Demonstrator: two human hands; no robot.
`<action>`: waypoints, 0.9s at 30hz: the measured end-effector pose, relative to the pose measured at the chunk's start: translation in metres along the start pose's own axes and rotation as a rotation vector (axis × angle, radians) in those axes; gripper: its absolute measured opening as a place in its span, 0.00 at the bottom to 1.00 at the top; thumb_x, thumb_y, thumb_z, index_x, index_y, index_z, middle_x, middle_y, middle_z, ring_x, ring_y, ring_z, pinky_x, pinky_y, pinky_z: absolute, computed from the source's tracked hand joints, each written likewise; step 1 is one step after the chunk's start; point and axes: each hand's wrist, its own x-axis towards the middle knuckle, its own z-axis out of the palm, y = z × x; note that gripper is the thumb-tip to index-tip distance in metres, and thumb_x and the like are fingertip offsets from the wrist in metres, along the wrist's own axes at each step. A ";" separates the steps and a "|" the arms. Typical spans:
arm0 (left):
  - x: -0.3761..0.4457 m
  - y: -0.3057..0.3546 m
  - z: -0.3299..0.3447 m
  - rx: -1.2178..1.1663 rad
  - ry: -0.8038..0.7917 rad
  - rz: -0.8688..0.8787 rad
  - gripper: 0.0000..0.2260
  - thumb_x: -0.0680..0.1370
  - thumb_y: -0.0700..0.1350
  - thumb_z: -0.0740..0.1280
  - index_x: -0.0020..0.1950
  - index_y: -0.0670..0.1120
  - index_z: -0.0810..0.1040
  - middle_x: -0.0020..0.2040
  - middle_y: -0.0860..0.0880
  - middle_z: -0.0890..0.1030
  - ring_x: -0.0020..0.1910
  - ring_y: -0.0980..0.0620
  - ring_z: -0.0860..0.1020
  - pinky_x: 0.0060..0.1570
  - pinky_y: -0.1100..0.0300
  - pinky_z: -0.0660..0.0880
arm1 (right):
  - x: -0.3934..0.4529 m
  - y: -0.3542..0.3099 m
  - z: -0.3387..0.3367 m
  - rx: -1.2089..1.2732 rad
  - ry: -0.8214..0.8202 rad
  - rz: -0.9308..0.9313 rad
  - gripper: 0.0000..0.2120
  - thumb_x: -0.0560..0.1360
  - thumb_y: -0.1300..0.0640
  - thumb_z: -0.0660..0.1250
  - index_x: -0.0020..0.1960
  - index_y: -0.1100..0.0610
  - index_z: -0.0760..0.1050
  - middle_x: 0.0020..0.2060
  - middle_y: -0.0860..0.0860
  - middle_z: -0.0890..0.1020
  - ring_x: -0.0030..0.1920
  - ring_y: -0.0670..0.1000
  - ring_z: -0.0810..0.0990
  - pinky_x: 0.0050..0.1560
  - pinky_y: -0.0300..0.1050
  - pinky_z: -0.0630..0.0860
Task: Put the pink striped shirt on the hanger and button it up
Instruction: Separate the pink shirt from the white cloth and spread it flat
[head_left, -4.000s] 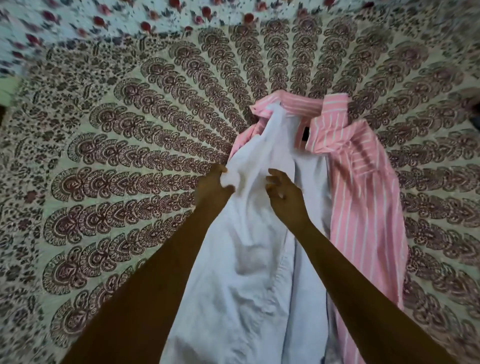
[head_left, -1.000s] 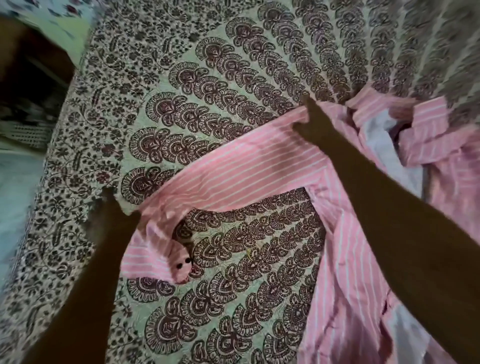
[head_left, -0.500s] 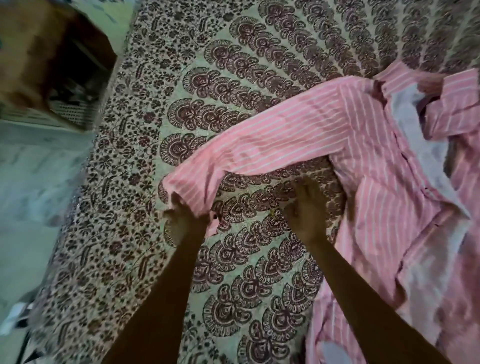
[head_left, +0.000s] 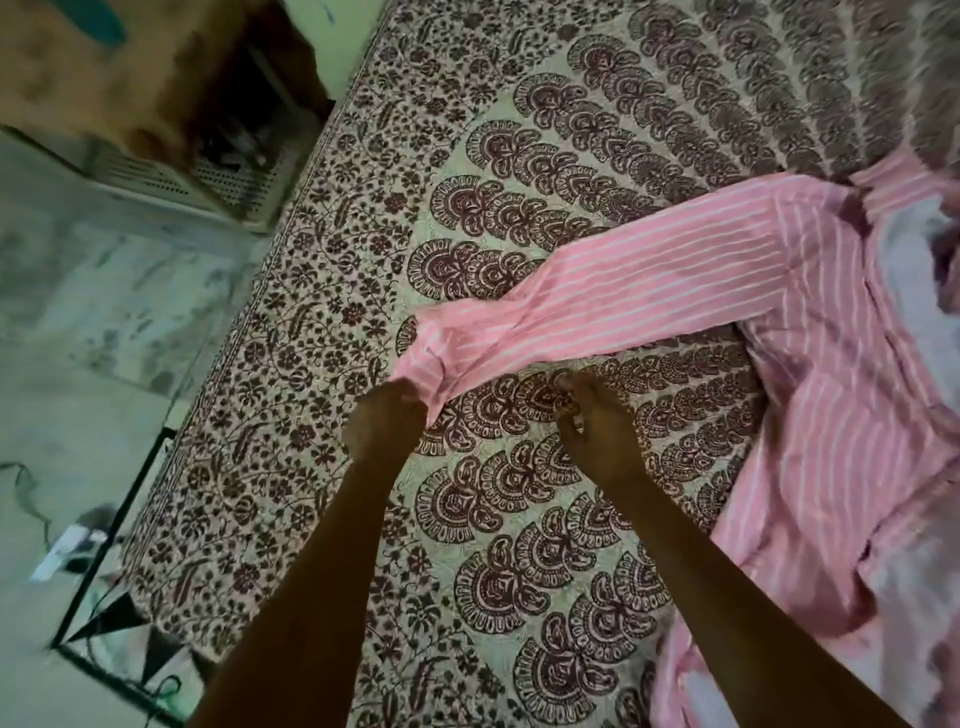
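Observation:
The pink striped shirt (head_left: 841, 374) lies spread on the patterned bedsheet (head_left: 519, 156), its body at the right and one sleeve (head_left: 597, 301) stretched out to the left. My left hand (head_left: 387, 423) pinches the cuff end of that sleeve. My right hand (head_left: 597, 431) hovers just below the sleeve with fingers curled and holds nothing that I can see. A white garment (head_left: 919, 280) shows inside the open front of the shirt. No hanger is visible.
The bed's left edge runs diagonally from top centre to bottom left. Beyond it is a pale floor (head_left: 104, 312) with a white perforated basket (head_left: 208, 176), a brown cabinet (head_left: 130, 67) and a power strip with cables (head_left: 62, 551).
The sleeve has been drawn further left and straighter. My left hand has kept its hold on the cuff, and my right hand has come off the shirt's side toward the sleeve.

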 end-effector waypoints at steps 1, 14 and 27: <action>-0.001 0.002 0.001 -0.077 0.128 -0.066 0.12 0.78 0.47 0.58 0.55 0.46 0.79 0.51 0.44 0.82 0.47 0.45 0.81 0.43 0.58 0.74 | -0.001 -0.001 0.003 0.003 0.000 -0.013 0.22 0.70 0.57 0.59 0.62 0.61 0.73 0.58 0.61 0.77 0.57 0.61 0.76 0.57 0.50 0.74; 0.067 -0.020 -0.026 -1.012 0.170 -0.468 0.16 0.78 0.45 0.61 0.63 0.42 0.74 0.62 0.42 0.77 0.55 0.45 0.78 0.37 0.63 0.74 | -0.008 0.008 0.022 0.012 0.002 0.004 0.20 0.72 0.65 0.65 0.64 0.59 0.73 0.62 0.57 0.74 0.62 0.57 0.73 0.63 0.46 0.69; 0.023 -0.046 -0.077 -0.551 -0.166 -0.040 0.09 0.73 0.39 0.69 0.51 0.37 0.79 0.43 0.44 0.80 0.42 0.47 0.79 0.46 0.56 0.76 | 0.004 -0.023 0.029 0.048 -0.002 -0.044 0.20 0.69 0.59 0.61 0.58 0.62 0.76 0.57 0.60 0.78 0.59 0.59 0.76 0.63 0.49 0.72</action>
